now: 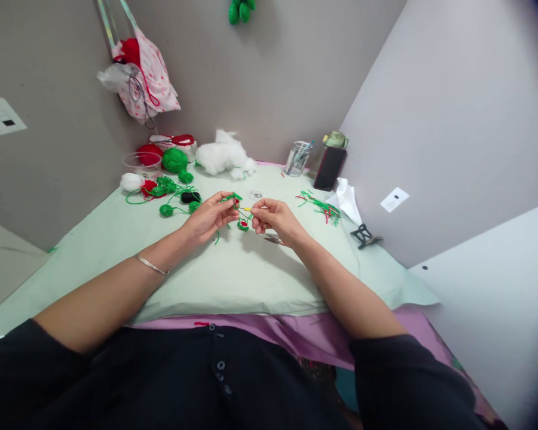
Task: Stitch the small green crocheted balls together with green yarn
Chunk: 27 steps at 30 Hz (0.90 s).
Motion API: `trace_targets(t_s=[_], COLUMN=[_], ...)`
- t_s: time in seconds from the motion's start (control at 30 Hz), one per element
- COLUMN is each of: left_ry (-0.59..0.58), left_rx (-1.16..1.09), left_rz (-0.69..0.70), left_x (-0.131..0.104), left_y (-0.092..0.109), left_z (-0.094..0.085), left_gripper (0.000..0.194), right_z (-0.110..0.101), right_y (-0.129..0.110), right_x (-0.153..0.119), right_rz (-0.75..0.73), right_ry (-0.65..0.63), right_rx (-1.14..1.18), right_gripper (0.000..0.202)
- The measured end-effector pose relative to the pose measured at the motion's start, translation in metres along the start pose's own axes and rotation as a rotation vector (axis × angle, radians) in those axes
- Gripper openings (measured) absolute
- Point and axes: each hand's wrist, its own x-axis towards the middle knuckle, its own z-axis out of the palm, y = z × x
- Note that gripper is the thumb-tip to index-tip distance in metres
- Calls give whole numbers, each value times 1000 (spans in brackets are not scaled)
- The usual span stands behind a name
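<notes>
My left hand (213, 216) pinches a small green and red crochet piece (235, 199) above the middle of the table. Facing it from the right, my right hand (273, 220) is closed round a crochet hook (247, 209) with a yellow grip. The hook's thin dark shaft reaches to the piece at my left fingertips; whether its tip is in a stitch is too small to tell. Just below, between the hands, is another small green and red crochet piece (242, 224). Scissors (274, 239) lie partly hidden beneath my right hand.
Green yarn balls (174, 160), a clear tub (142, 160) and white stuffing (224, 154) stand at the back left. To the right are yarn scraps (323, 206), a pen jar (298, 159), a leaning phone (330, 169) and a black hair claw (365, 236). Walls enclose the table's back.
</notes>
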Motion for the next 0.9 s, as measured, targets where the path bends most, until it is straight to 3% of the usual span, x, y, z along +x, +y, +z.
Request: trace_targets(t_s=[0.1, 0.27, 0.57, 0.9], left_ry=[-52, -139, -195, -120], left_rx=[50, 131, -29, -108], left_rz=[-4, -16, -37, -7], left_x=[0, -2, 1, -3], left_y=[-3, -8, -3, 0], left_z=[-1, -1, -2, 2], left_gripper=[10, 21, 19, 23], right_z=[-1, 3, 5, 8], right_y=[-1, 1, 1, 0], right_x=[1, 2, 2, 1], right_rz=[-17, -2, -49, -63], right_ry=[45, -12, 101, 106], right_rx=[30, 1, 31, 53], right_gripper=[41, 42, 32, 29])
